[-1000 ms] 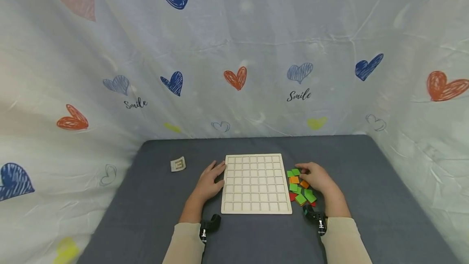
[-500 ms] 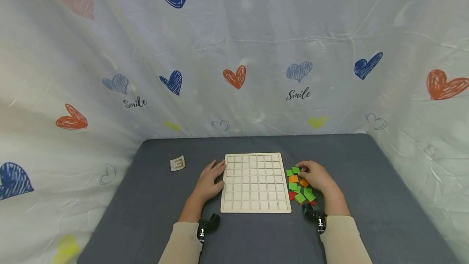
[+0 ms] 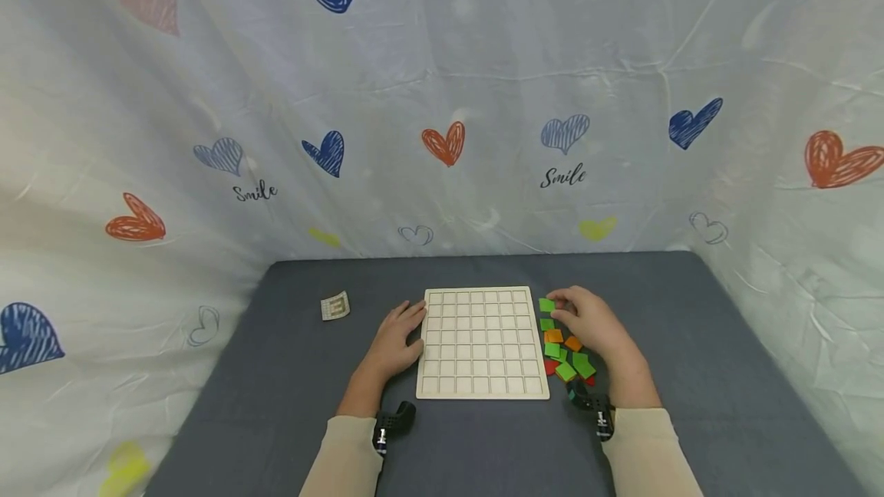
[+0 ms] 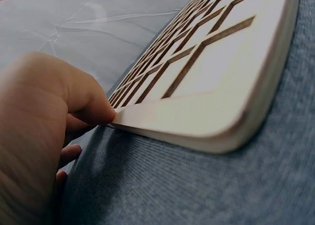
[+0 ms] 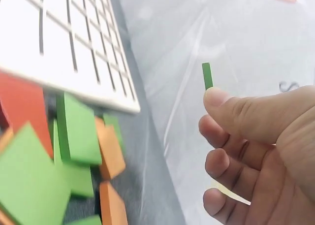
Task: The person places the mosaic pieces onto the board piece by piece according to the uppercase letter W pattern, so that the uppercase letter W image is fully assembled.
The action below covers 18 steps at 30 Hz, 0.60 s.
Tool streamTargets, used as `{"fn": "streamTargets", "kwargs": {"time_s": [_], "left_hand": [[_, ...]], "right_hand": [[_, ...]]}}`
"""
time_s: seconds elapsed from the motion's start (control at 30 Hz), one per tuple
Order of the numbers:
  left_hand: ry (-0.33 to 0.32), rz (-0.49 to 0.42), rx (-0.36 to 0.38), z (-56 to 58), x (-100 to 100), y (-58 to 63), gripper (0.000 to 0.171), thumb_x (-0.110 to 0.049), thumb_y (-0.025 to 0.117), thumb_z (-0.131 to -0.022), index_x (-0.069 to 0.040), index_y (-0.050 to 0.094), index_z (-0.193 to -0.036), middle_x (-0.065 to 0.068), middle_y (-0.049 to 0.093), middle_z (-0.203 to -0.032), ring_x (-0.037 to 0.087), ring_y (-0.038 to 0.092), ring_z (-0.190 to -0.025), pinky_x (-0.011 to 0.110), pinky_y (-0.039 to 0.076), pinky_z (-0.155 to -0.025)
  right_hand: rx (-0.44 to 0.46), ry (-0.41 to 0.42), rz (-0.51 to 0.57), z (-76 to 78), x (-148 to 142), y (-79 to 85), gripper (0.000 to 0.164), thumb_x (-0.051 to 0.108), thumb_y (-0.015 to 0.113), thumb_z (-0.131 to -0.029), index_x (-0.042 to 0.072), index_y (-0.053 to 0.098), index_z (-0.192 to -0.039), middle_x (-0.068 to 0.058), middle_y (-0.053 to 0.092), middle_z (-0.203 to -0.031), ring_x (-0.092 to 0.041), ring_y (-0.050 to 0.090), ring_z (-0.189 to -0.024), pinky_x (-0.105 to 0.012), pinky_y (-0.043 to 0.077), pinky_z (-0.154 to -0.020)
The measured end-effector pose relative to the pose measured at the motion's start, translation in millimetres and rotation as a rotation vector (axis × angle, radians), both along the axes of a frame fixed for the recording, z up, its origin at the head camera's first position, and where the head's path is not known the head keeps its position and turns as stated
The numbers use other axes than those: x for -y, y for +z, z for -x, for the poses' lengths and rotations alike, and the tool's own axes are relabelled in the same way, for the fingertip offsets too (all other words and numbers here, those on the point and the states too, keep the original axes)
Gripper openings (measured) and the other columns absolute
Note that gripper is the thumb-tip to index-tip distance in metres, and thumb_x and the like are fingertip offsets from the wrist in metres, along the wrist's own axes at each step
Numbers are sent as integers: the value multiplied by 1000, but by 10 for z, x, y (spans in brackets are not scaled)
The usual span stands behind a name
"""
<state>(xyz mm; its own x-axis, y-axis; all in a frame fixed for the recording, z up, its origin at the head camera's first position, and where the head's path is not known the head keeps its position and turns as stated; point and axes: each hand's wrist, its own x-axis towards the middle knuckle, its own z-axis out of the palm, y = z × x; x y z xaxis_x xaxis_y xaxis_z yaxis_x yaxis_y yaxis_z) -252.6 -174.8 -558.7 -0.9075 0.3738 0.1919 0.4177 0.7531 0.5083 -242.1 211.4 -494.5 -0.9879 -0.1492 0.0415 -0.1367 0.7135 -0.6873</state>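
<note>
A pale wooden board [image 3: 483,343] with a grid of square recesses lies flat on the table. My left hand [image 3: 394,345] rests along its left edge, fingers spread; in the left wrist view the thumb [image 4: 93,99] touches the rim near a corner. My right hand [image 3: 587,318] pinches a green square tile [image 3: 546,304] between thumb and fingertips, just off the board's right edge. The right wrist view shows that tile [image 5: 207,76] edge-on, raised above the pile, with the other fingers loosely curled below.
Several loose tiles lie heaped right of the board: green [image 3: 583,364], orange [image 3: 554,336] and red [image 3: 550,367]. A small printed paper slip [image 3: 335,306] lies at the back left. A curtain [image 3: 442,98] printed with hearts hangs behind the dark grey table [image 3: 476,451].
My right hand has lifted a green tile off the top of the pile and moved slightly away from me and left. The left hand and board stay in place.
</note>
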Motion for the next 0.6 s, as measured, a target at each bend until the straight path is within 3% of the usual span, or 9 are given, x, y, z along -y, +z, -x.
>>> {"fn": "streamTargets", "kwargs": {"time_s": [0.3,0.6], "left_hand": [[3,16,35,-1,-1,10,63,-16,54,-92,-5,48,-154,5,41,-162,35,25,-153,57,16,-126],[6,-10,30,26,13,-21,62,-18,54,-93,-6,48,-154,3,40,-162,33,24,-154,56,15,-126]], "right_hand": [[-49,61,25,-63,169,75,32,12,68,-99,5,69,-130,-3,57,-99,-21,46,-68,-34,44,-57],[-137,29,-82,-45,408,29,34,14,70,-98,6,71,-130,-3,58,-99,-18,48,-73,-33,43,-59]]}}
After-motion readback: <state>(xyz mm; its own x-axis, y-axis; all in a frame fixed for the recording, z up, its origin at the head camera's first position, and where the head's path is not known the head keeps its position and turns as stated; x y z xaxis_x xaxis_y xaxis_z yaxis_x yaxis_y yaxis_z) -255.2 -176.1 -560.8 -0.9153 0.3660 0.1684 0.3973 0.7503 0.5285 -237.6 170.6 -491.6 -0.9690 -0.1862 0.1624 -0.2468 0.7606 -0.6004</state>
